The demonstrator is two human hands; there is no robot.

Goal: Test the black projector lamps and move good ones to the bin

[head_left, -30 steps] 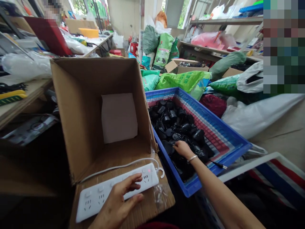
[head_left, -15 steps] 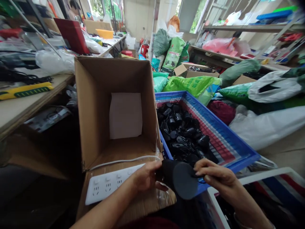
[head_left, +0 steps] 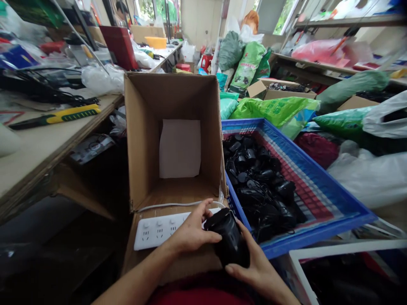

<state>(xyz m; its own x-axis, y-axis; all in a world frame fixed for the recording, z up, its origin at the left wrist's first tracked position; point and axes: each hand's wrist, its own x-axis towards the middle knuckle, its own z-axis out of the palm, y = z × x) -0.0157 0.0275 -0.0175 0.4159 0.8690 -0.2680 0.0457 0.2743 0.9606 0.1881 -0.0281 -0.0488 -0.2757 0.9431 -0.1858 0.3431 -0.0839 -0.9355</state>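
Glossy black rounded device (head_left: 231, 241): while I watch remotely, it sits low centre in frame, between both hands, long axis slanting upper left to lower right.
Right hand (head_left: 254, 264): nearer, clasping the lower-right end.
Left hand (head_left: 193, 228): thumb over the upper-left end; I can't tell whether it grips.

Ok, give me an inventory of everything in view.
Square cardboard box: one, brown, centre
Long plastic power strip: one, white, before box
Rectangular plastic crate: one, blue, right of box
Rounded plastic devices: many, black, inside crate
Glossy plastic device: one, black, lower centre
Rectangular frame: one, white, lower right
Slim tool: one, yellow and dark, left
Plastic bags: several, mixed, behind crate
Background clutter: uncountable, mixed, throughout
Left hand: one, bare, touching device
Right hand: one, bare, holding device
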